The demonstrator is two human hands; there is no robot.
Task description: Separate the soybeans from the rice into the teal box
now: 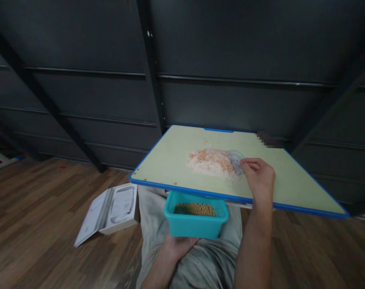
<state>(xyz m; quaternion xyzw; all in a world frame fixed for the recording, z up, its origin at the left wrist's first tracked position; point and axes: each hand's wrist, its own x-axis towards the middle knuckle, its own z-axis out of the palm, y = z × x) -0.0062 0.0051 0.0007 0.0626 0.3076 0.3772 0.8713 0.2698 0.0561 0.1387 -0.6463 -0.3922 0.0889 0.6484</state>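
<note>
My right hand (259,172) pinches a clear dish (235,154) in its fingers (247,161) — my left hand (180,245) lies under a tub (196,228), finger grip unclear.

A dark panelled wall (230,48) with beams (149,60) stands behind the pale, blue-edged surface (296,184); the brown floor (34,208) is wood-grained, the light dim.
</note>
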